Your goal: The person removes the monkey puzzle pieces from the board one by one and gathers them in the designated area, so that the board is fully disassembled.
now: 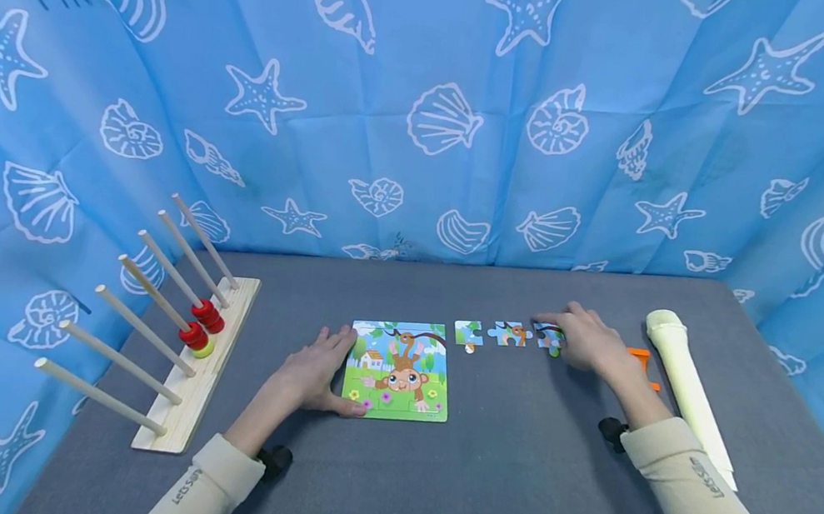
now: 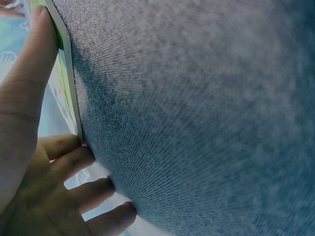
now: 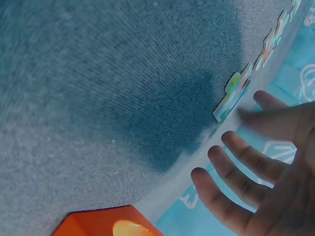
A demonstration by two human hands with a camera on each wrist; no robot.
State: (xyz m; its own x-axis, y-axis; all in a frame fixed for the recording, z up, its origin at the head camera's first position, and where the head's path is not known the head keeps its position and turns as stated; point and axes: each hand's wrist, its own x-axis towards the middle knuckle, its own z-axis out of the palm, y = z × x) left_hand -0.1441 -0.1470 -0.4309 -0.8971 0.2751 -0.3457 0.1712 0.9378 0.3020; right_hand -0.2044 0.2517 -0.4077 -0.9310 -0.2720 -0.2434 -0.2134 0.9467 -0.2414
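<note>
A grey-covered counter (image 1: 387, 489) carries everything, with a wooden peg rack (image 1: 212, 347) and a white microphone (image 1: 691, 395) off to either side, which leaves the middle free for working. There the monkey puzzle (image 1: 403, 373) lies flat before the person. The two hands are well apart: the left hand (image 1: 313, 371) rests along the puzzle's left side, thumb on the near edge, presumably to steady it; the right hand (image 1: 587, 340), fingers loosely extended and gripping nothing, reaches over the rightmost of three loose pieces (image 1: 511, 334), apparently spaced for easy picking. Whether a fingertip touches that piece is hard to tell.
</note>
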